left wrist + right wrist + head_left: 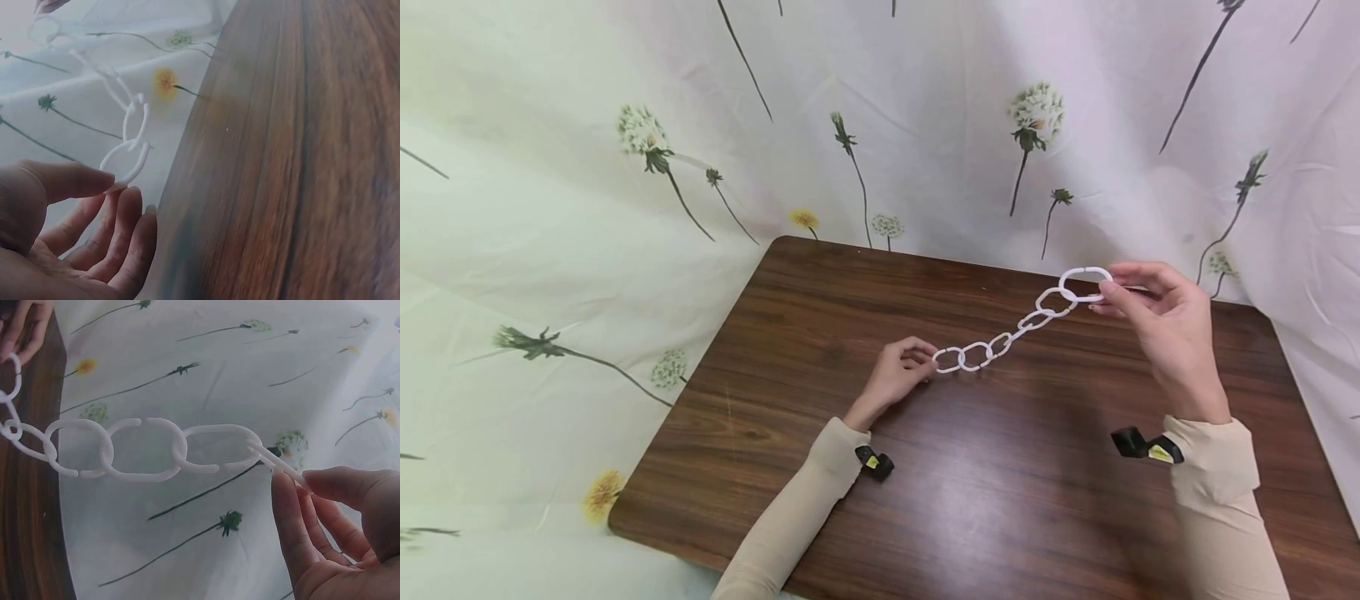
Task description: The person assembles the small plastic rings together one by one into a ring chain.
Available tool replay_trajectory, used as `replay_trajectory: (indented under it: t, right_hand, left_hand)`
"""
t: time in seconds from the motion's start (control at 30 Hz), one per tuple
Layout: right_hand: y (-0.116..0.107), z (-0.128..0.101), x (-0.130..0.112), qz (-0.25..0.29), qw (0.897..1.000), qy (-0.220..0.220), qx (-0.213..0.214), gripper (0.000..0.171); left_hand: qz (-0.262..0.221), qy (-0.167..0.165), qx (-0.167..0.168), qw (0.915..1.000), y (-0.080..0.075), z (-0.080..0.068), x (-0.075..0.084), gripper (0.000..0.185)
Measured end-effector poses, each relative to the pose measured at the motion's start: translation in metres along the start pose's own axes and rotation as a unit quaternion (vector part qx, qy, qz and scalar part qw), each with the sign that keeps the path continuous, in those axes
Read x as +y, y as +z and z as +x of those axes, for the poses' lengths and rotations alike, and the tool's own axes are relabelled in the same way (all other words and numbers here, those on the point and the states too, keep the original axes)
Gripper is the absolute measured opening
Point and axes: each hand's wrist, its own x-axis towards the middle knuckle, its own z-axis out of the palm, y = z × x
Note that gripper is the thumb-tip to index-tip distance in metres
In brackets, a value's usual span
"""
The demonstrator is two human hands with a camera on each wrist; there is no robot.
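Note:
A chain of several white plastic oval links (pixel 975 357) hangs between both hands over the table, sagging slightly. In the head view its lower left end link is pinched by my left hand (pixel 901 367) between thumb and fingers. My right hand (pixel 1176 321), held higher and farther right, pinches the opposite end link (pixel 1086 284). The left wrist view shows the thumb and fingertips on the rim of the end link (pixel 125 164). Small gaps in the links (pixel 144 450) show in the right wrist view, where the right thumb and forefinger grip the last one edge-on.
Below the hands lies a dark brown wooden table (pixel 820 308) with rounded corners. A pale cloth (pixel 925 125) printed with dandelions and stems hangs behind and beside it. Each wrist wears a small black camera mount (pixel 874 463) over a beige sleeve (pixel 805 508).

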Motion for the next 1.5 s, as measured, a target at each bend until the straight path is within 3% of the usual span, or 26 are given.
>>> replay_trajectory:
  t: [0.7,1.0,1.27,1.5]
  right_hand:
    - [-0.064,-0.028,0.047,-0.054,0.997,0.060,0.019,0.031]
    - [-0.080,-0.036,0.077,-0.087,0.991,0.103,0.019,0.035]
    - [-0.089,-0.043,0.101,-0.091,0.984,0.147,0.036,0.036]
    - [-0.094,-0.047,0.119,-0.116,0.980,0.158,0.031,0.034]
  left_hand:
    - [-0.038,-0.023,0.049,0.9978,-0.024,0.009,-0.007,0.023]
    - [0.016,-0.013,0.079,0.9967,-0.032,0.015,-0.010,0.016]
    - [0.063,-0.005,0.076,0.9952,-0.037,0.021,-0.012,0.013]
    - [0.105,-0.010,0.074,0.9917,-0.040,0.025,-0.010,0.013]
